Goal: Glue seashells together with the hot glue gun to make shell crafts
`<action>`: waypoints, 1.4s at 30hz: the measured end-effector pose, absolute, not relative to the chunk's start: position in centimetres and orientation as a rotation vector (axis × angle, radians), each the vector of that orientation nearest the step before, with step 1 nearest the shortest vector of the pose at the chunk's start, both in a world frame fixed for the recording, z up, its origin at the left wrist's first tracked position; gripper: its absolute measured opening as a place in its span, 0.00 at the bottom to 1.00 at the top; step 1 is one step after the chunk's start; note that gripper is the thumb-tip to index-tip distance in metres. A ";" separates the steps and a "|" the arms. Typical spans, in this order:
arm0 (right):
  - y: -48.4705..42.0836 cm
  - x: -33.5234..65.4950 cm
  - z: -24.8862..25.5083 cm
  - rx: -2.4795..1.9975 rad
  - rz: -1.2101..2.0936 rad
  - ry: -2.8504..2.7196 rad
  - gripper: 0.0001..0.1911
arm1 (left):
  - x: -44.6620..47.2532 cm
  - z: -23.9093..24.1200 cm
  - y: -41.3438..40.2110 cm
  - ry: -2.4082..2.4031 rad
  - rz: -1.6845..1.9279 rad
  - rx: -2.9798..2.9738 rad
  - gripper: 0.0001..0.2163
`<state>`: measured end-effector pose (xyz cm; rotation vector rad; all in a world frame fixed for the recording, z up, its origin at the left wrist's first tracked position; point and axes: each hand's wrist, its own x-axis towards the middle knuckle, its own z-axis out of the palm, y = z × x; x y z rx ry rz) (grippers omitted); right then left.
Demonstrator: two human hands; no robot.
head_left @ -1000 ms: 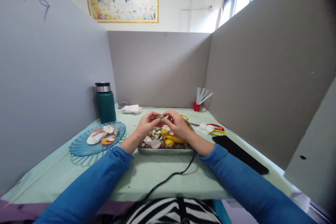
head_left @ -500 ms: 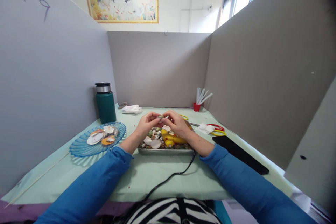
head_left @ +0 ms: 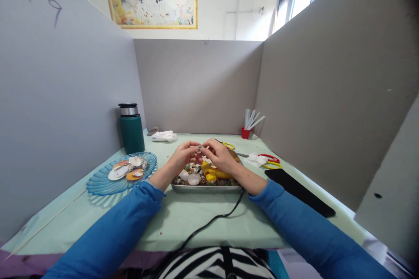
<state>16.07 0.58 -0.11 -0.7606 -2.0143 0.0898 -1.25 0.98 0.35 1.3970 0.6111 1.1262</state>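
Observation:
My left hand (head_left: 182, 158) and my right hand (head_left: 220, 156) meet above a metal tray (head_left: 206, 188) of mixed seashells. Both pinch one small shell (head_left: 199, 148) between their fingertips. In the tray lies a yellow glue gun (head_left: 213, 173), partly under my right hand; its black cord (head_left: 209, 224) runs toward me over the table edge. White and brown shells (head_left: 193, 176) fill the tray's left half.
A blue glass plate (head_left: 100, 183) with larger shells sits at the left, a dark green flask (head_left: 131, 128) behind it. To the right lie red-and-yellow scissors (head_left: 270, 161), a black flat case (head_left: 299, 191) and a red cup of white sticks (head_left: 246, 132). Grey partition walls enclose the table.
Both hands have sunk slightly toward the tray while still pinching the small shell; the shell has been turned between the fingertips.

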 end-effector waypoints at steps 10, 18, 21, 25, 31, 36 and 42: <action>0.7 16.1 0.0 -0.727 0.144 -2.012 0.12 | -1.2 0.6 0.6 0.614 1.073 1.388 0.15; 0.6 16.1 0.1 -0.760 0.103 -1.998 0.11 | -1.2 0.3 0.9 0.616 1.074 1.404 0.13; 0.7 16.1 0.0 -0.805 0.064 -1.970 0.11 | -1.1 0.1 1.1 0.643 1.108 1.427 0.13; 1.0 16.1 -0.2 -0.850 0.034 -1.928 0.13 | -0.9 0.1 1.1 0.695 1.166 1.476 0.15; 1.2 16.1 -0.1 -0.886 0.007 -1.886 0.12 | -0.8 0.2 1.2 0.778 1.367 1.575 0.15; 1.2 16.2 0.0 -0.875 0.115 -1.844 0.12 | -1.0 0.0 1.3 0.756 1.393 1.595 0.15; 1.1 16.2 0.1 -0.818 0.435 -1.855 0.14 | -1.2 0.0 1.1 0.636 1.282 1.576 0.19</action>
